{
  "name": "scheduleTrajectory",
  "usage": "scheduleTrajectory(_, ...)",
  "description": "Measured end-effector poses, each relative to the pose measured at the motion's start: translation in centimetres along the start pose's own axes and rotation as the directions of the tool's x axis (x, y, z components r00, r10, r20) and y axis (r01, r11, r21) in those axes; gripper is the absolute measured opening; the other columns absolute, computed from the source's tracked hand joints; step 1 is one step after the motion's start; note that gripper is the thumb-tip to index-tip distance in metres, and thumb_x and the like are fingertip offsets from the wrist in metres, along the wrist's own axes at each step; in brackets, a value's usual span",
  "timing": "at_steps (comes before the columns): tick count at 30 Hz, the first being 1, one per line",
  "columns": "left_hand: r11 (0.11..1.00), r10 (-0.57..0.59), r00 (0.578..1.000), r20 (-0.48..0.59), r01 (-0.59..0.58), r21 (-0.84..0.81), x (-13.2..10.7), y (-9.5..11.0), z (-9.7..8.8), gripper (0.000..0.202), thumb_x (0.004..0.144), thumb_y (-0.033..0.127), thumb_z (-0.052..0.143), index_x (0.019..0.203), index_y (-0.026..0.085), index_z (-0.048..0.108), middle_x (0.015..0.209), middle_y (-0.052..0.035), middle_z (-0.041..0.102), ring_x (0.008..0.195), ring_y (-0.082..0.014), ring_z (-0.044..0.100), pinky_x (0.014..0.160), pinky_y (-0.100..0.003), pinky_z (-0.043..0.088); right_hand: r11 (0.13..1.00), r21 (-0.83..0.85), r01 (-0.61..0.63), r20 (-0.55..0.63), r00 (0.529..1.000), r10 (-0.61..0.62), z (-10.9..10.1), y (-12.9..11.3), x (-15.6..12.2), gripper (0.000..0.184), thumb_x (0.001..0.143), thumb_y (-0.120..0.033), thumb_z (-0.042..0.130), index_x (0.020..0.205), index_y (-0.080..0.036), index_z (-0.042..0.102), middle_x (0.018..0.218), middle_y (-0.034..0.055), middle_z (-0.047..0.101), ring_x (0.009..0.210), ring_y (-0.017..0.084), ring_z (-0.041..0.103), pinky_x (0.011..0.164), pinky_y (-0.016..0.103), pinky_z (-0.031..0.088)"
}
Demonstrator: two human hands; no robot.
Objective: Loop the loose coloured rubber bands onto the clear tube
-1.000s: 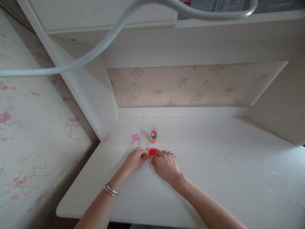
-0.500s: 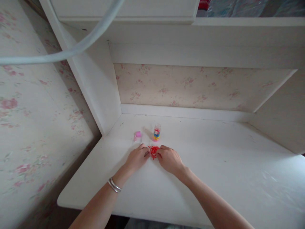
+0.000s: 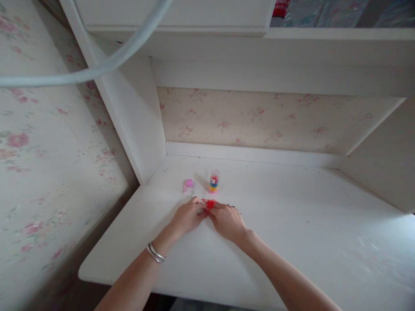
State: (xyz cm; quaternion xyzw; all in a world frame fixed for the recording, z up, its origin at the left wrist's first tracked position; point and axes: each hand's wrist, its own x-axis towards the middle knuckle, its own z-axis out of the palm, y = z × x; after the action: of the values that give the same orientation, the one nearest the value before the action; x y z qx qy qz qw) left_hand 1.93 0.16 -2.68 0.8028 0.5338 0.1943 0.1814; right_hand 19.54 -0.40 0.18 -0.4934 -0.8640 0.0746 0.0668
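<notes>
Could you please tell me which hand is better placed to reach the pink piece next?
Probably the left hand: it is nearer the pink piece, while the right hand is farther off, across the red pile.

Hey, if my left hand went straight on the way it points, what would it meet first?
Your left hand would probably meet the red pile first, with the right hand close beyond; whether they already touch is unclear.

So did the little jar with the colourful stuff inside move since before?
No. Judged against the white strip along the back of the desk, the jar stands in the same spot; only the camera shifted.
</notes>
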Motion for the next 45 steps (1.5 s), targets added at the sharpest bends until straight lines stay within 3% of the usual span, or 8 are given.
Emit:
scheduleTrajectory(8,1.0,-0.008,0.998,-0.06,0.009,0.025,0.1,-0.3,0.5,0.02,0.084,0.035,0.052,0.094,0.027,0.067,0.099,-0.002,0.062,0.082,-0.016,0.06,0.076,-0.027,0.046,0.993,0.112,0.033,-0.074,0.997,-0.025,-1.1,1.7,-0.3,0.026,0.09,-0.026,0.041,0.084,-0.025,0.066,0.087,-0.0009,0.061,0.072,0.01,0.056,0.06,0.021,0.032)
scheduleTrajectory(21,0.998,-0.043,0.995,-0.087,0.039,-0.05,0.2,0.0,0.3,0.019,0.082,0.033,0.053,0.092,0.025,0.067,0.097,-0.0018,0.063,0.083,-0.0144,0.06,0.078,-0.024,0.046,0.977,0.21,0.044,-0.104,0.994,-0.022,-1.0,2.6,0.2,0.026,0.09,-0.025,0.042,0.078,-0.022,0.065,0.079,-0.0012,0.056,0.068,0.007,0.052,0.06,0.02,0.03)
scheduleTrajectory(26,0.983,0.047,0.992,-0.117,-0.067,-0.174,0.3,0.8,-0.2,0.025,0.078,0.034,0.06,0.1,0.025,0.066,0.091,-0.0008,0.063,0.081,-0.0138,0.058,0.077,-0.024,0.045,0.968,0.248,0.041,-0.1,0.995,-0.016,-0.9,2.5,0.3,0.025,0.09,-0.025,0.043,0.083,-0.022,0.067,0.079,-0.0003,0.056,0.068,0.008,0.053,0.061,0.02,0.032)
scheduleTrajectory(33,0.976,0.045,0.994,-0.097,-0.065,-0.208,0.7,0.8,-0.1,0.024,0.085,0.031,0.049,0.081,0.022,0.07,0.081,-0.0013,0.065,0.076,-0.0137,0.056,0.072,-0.024,0.042,0.96,0.27,0.081,-0.168,0.985,-0.036,-1.6,2.2,0.4,0.026,0.089,-0.025,0.043,0.079,-0.023,0.067,0.077,-0.0009,0.056,0.067,0.008,0.052,0.061,0.02,0.033)
scheduleTrajectory(39,0.983,0.052,0.995,-0.082,-0.066,-0.173,0.7,0.5,0.1,0.024,0.085,0.032,0.049,0.079,0.021,0.07,0.081,-0.0018,0.064,0.072,-0.0124,0.056,0.069,-0.023,0.041,0.96,0.273,0.06,-0.303,0.953,0.027,-3.4,3.8,1.2,0.023,0.089,-0.028,0.046,0.091,-0.025,0.069,0.082,0.0007,0.06,0.069,0.01,0.055,0.066,0.021,0.037)
scheduleTrajectory(45,0.984,0.027,0.991,-0.132,-0.05,-0.172,0.9,0.2,0.4,0.025,0.086,0.031,0.048,0.087,0.021,0.07,0.089,-0.0042,0.065,0.077,-0.0138,0.058,0.074,-0.025,0.044,0.993,0.121,-0.01,-0.412,0.909,0.059,-7.2,5.1,3.8,0.031,0.092,-0.034,0.04,0.1,-0.024,0.068,0.087,0.0036,0.06,0.074,0.012,0.055,0.068,0.022,0.037)
